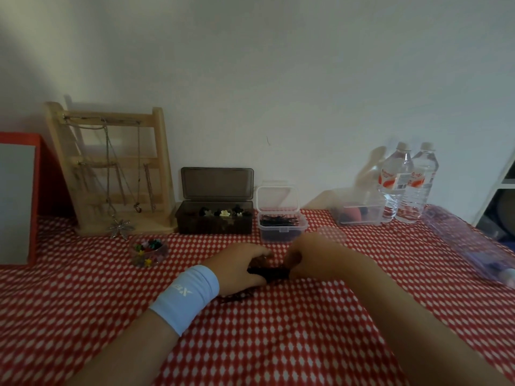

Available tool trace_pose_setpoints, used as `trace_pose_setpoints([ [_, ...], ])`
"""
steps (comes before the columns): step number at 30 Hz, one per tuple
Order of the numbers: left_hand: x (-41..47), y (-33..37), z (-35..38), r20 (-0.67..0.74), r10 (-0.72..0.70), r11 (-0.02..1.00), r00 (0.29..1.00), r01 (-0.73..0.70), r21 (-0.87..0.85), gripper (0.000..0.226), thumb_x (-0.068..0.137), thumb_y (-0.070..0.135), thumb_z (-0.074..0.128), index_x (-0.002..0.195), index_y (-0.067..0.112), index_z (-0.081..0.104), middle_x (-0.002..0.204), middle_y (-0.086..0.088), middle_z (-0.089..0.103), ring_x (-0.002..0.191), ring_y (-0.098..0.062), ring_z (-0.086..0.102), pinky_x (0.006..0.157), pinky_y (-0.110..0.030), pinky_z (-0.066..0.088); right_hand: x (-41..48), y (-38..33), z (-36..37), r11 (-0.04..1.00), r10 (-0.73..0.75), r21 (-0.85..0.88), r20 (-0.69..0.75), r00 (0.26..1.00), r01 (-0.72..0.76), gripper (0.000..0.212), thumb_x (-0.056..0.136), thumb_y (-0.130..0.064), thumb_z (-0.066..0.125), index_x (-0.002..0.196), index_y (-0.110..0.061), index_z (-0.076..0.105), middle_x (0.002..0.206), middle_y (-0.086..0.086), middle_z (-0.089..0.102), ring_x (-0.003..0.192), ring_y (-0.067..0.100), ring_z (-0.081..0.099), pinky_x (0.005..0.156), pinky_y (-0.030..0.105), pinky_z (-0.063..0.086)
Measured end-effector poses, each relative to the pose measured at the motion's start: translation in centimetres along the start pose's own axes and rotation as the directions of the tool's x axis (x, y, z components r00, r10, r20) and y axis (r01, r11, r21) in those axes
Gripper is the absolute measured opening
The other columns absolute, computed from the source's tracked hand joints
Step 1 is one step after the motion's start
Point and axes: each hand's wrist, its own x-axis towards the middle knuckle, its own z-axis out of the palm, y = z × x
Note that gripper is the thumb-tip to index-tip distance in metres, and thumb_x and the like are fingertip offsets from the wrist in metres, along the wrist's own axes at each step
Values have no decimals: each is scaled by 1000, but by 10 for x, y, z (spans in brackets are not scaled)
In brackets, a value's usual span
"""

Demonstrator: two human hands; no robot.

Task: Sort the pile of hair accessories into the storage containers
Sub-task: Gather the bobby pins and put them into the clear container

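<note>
A plain white wall (278, 65) fills the upper half of my view, unmarked but for a small dark scratch (268, 140). The light is dim and soft, brighter at the upper right, greyer toward the left corner. My worktop (278, 344) runs up to the wall and is covered with a red cloth printed with small white diamonds. At the left edge a red-framed panel (18, 201) with a grey face stands upright on it. At the far right, past the worktop's end, I see the white frame of a shelf unit (501, 188), its inside dark.
</note>
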Motion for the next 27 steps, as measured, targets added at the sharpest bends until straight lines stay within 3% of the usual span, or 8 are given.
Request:
trace_pose_setpoints([
  [2, -1, 2, -2, 6, 31, 999, 999, -31, 14, 34, 87, 30, 69, 121, 30, 66, 115, 13, 62, 104, -4, 56, 97, -29, 49, 1, 0, 0, 1000, -7, 4, -25, 1000, 7, 20, 89, -21, 71, 106, -29, 75, 93, -17, 68, 88, 4, 62, 87, 20, 50],
  [4, -1, 4, -2, 32, 55, 997, 998, -57, 54, 25, 89, 29, 66, 113, 29, 71, 108, 12, 62, 99, -5, 56, 94, -30, 49, 2, 0, 1, 1000, -18, -25, -77, 997, 16, 32, 89, -15, 66, 118, -29, 71, 114, -10, 68, 100, 8, 62, 97, 27, 51],
  [7, -1, 6, -3, 28, 62, 998, 998, -62, 15, 25, 88, 31, 67, 113, 31, 72, 109, 13, 63, 99, -5, 57, 94, -29, 49, 2, -2, 5, 999, -36, -9, -61, 997, 35, 53, 84, -23, 64, 136, -29, 57, 135, -2, 53, 122, 17, 51, 107, 33, 44],
  [10, -4, 5, -12, 0, 6, 1000, 1000, -6, 0, 41, 82, 46, 70, 120, 33, 63, 114, 17, 57, 105, -4, 54, 98, -28, 47, 2, -6, 11, 992, -123, -27, 89, 989, 125, 55, 82, -40, 68, 135, -35, 54, 128, -4, 49, 117, 17, 49, 103, 36, 44],
  [13, -7, -2, -19, 68, -88, 976, 994, 72, 208, 70, 73, 65, 70, 132, 31, 52, 123, 14, 47, 115, -8, 45, 102, -29, 41, 3, -6, 9, 989, -144, -19, 74, 987, 145, 39, 87, -37, 72, 125, -34, 65, 124, -9, 59, 107, 10, 56, 99, 31, 49],
  [15, -9, -4, -17, 91, -90, 971, 992, 67, 227, 61, 76, 62, 69, 126, 30, 58, 117, 13, 49, 111, -9, 46, 99, -30, 43, 5, -7, 7, 990, -140, -9, 67, 988, 141, 36, 87, -33, 73, 123, -33, 68, 121, -11, 63, 102, 6, 58, 96, 25, 50],
  [20, -7, -5, -10, 35, -30, 997, 999, 27, 77, 27, 85, 43, 68, 109, 32, 71, 103, 14, 56, 97, -7, 54, 92, -32, 49, 12, -16, 7, 983, -169, -65, 54, 984, 172, 40, 87, -30, 73, 126, -29, 66, 123, -10, 59, 108, 10, 55, 93, 20, 44],
  [27, -8, -12, -13, -30, -77, 996, 997, 78, 50, 36, 76, 53, 73, 105, 31, 72, 102, 15, 63, 94, -3, 57, 87, -27, 51, 25, -26, 10, 980, -150, -112, 107, 983, 162, 32, 94, -25, 65, 126, -26, 66, 122, -4, 66, 105, 14, 61, 97, 28, 50],
])
